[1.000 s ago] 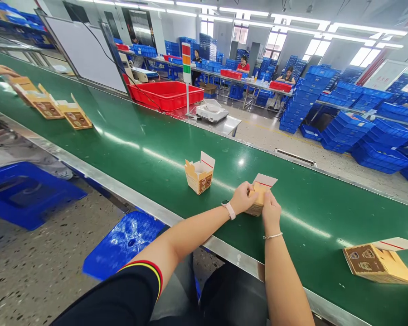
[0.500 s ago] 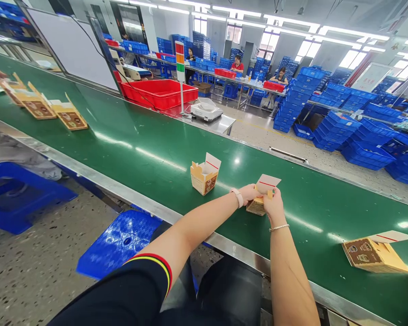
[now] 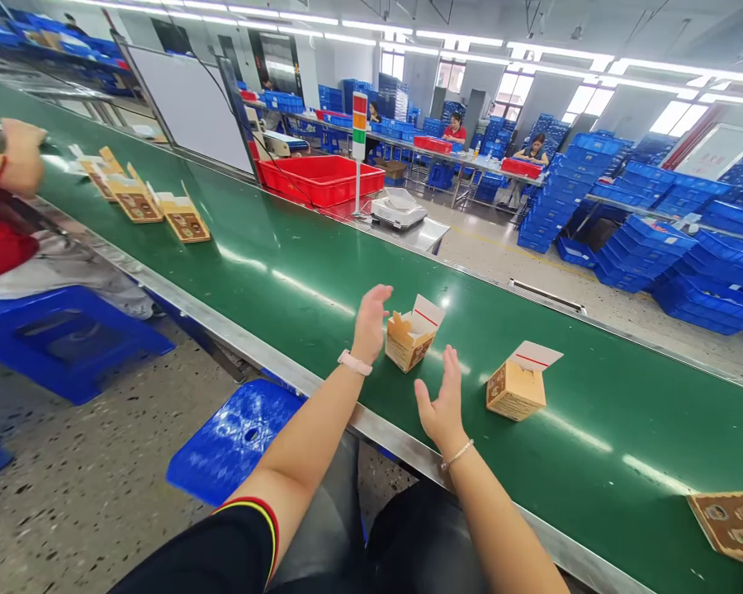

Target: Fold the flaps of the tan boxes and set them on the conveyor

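An open-topped carton point(image 3: 409, 340) stands on the green conveyor belt point(image 3: 322, 330), its flaps raised and a white flap with a red line at its back. Just left of it is my left hand point(image 3: 370, 324), fingers apart and holding nothing. My right hand point(image 3: 441, 406) hovers in front and to the right of the same carton, thumb spread from the fingers, also empty. Farther right stands a second carton point(image 3: 516, 391) with its top folded down and its white red-lined flap sticking up. Neither hand touches that one.
Another carton point(image 3: 734, 524) lies at the right edge. Several open cartons point(image 3: 186, 223) stand up the belt at left, near a co-worker's hand point(image 3: 23, 153). Beyond the belt are a red bin point(image 3: 322, 183) and a scale point(image 3: 399, 210). A blue stool point(image 3: 235, 437) is below.
Both hands have let go of the carton now at right and moved left, opening around the open-topped one. The view has shifted, and a co-worker's arm shows more at left.
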Demonstrator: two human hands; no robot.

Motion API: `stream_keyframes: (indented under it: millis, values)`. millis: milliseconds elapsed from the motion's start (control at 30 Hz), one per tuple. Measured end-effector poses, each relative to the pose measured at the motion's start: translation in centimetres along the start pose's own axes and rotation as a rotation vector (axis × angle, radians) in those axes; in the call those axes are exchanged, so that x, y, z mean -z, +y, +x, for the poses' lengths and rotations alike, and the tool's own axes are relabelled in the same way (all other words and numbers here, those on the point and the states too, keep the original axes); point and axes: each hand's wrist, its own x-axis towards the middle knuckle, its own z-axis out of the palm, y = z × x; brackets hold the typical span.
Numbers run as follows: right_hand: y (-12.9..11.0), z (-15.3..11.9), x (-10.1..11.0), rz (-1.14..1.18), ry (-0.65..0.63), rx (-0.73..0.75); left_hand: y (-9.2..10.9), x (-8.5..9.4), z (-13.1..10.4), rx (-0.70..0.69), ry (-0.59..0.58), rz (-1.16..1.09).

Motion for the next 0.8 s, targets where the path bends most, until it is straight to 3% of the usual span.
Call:
stream_keyframes:
  millis: [67,133,233,367,467,567,633,733,800]
  values:
    - [1.3,1.2,-1.5,-0.014,-0.049,0.054,-1.0,0.5,0.3,0.156,-0.348,0.024]
    - [3.0,2.3,-2.1,-0.020,-0.060,0.079,-1.7,0.6,-0.1,0.196,-0.603,0.060]
    - [4.9,3.5,-1.9,-0.001,-0.009,0.092,-2.0,0.4,-1.0,0.113,-0.716,0.135]
    - [5.1,4.2,-1.7,0.070,0.135,0.003,-2.1,-0.7,-1.3,-0.037,-0.762,0.249]
    - [4.4,4.3,-2.5,0.133,0.294,-0.215,-2.7,-2.1,-1.5,0.024,-0.635,0.295]
    - [4.1,4.3,-3.2,0.184,0.419,-0.549,-3.2,-3.2,-1.8,0.286,-0.328,0.269]
    - [4.2,4.6,-3.3,0.176,0.435,-0.740,-3.2,-3.7,-1.7,0.500,-0.219,0.209]
    - [4.4,5.2,-2.9,0.192,0.391,-0.869,-3.0,-4.3,-1.1,0.801,-0.335,0.107]
    - [4.6,5.6,-2.5,0.223,0.362,-0.905,-2.9,-4.9,-0.8,0.913,-0.426,0.063]
